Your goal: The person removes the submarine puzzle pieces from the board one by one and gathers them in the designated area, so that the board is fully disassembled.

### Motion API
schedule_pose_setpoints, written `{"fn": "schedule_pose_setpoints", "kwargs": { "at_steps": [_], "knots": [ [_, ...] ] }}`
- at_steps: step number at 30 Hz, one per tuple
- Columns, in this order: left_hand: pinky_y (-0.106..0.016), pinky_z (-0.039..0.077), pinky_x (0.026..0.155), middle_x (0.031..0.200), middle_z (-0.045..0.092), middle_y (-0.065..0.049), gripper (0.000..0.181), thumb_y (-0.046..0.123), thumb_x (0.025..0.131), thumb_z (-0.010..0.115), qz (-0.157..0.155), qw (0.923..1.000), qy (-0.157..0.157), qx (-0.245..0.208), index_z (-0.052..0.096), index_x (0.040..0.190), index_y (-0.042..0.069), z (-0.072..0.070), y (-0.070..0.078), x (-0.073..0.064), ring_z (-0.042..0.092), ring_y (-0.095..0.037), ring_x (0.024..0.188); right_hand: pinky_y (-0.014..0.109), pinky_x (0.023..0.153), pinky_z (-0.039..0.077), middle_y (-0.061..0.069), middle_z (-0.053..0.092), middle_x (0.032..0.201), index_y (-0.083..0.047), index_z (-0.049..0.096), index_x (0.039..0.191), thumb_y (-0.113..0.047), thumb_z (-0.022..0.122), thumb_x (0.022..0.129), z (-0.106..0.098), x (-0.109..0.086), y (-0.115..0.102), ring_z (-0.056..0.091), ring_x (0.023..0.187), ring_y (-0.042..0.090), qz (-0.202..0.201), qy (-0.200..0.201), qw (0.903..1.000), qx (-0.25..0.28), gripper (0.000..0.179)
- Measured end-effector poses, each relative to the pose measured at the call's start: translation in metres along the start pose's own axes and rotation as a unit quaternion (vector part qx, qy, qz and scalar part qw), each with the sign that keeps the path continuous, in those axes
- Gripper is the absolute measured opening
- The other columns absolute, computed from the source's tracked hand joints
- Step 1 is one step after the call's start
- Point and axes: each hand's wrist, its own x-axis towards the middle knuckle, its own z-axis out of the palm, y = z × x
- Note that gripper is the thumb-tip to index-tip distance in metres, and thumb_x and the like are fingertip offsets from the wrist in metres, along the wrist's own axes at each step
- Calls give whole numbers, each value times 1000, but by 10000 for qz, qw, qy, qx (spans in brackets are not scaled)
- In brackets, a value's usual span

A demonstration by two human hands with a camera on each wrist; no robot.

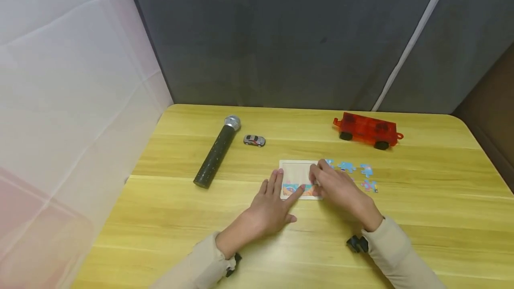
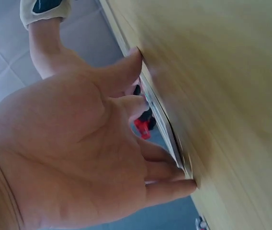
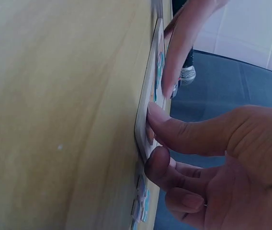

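A shallow puzzle tray (image 1: 299, 162) with a pale rim lies on the table. Joined puzzle pieces (image 1: 290, 190), orange and teal, line its near edge. My left hand (image 1: 267, 211) is spread along the tray's left side, long fingertips at the rim and index fingertip on the bottom row. At the lower right corner, my right hand (image 1: 341, 191) pinches a puzzle piece (image 3: 150, 134) between thumb and curled fingers, low over the tray. The fingers mostly cover that piece in the head view. Several loose puzzle pieces (image 1: 366, 170), blue and pink, lie just right of the tray.
Left of the tray lies a black microphone (image 1: 217, 153) with a silver head. Beside it stands a small toy car (image 1: 254, 140). A red toy wagon (image 1: 367, 130) with black wheels is at the back right. A grey partition (image 1: 261, 39) rises behind the table.
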Motion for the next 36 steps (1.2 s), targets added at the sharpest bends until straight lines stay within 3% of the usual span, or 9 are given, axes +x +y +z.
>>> {"fn": "schedule_pose_setpoints", "kwargs": {
  "at_steps": [4, 8, 16, 25, 32, 36],
  "knots": [
    [-59, 31, 133, 184, 11, -20, 74, 53, 113, 54, 267, 9992, 42, -279, 25, 177, 30, 4, -5, -15, 13, -40, 171, 21, 50, 39, 4, 53, 94, -9, 62, 99, -6, 89, 92, 0, 1, 1, 46, 68, 10, 89, -138, 9997, 157, 28],
    [-61, 30, 133, 186, 11, -10, 73, 50, 114, 53, 453, 9986, 50, -278, 25, 177, 28, 5, -8, -21, 13, -36, 172, 22, 51, 41, 4, 55, 95, -9, 62, 99, -5, 88, 92, -2, 3, 0, 47, 69, 11, 230, -288, 9991, 224, 27],
    [-59, 29, 134, 186, 11, -8, 71, 48, 115, 51, 389, 9989, -55, -268, 23, 177, 30, 3, -9, -21, 14, -35, 172, 25, 56, 44, 0, 62, 84, -10, 60, 94, -1, 87, 92, -3, 7, -2, 50, 70, 11, 314, -425, 9982, 300, 28],
    [-57, 32, 133, 186, 15, -7, 68, 47, 116, 50, 347, 9994, 36, -42, 26, 177, 30, 4, -7, -20, 18, -34, 171, 23, 57, 43, -5, 62, 79, -14, 56, 90, 4, 80, 96, -8, 6, 4, 50, 67, 8, 39, -409, 9981, 451, 31],
    [-56, 33, 133, 186, 15, -7, 68, 48, 115, 50, 317, 9994, 32, 107, 25, 177, 31, 4, -6, -18, 19, -33, 171, 24, 65, 51, -5, 69, 84, -13, 59, 90, 3, 79, 97, -15, 5, 13, 58, 71, 4, -114, -479, 9938, 993, 27],
    [-56, 33, 133, 185, 16, -7, 67, 47, 115, 51, 320, 9994, 64, 94, 27, 176, 31, 5, -6, -19, 20, -34, 170, 23, 64, 49, -4, 64, 77, -11, 58, 91, 2, 75, 101, -27, -5, 26, 56, 65, 4, 64, -999, 9782, 1817, 24]
  ]
}}
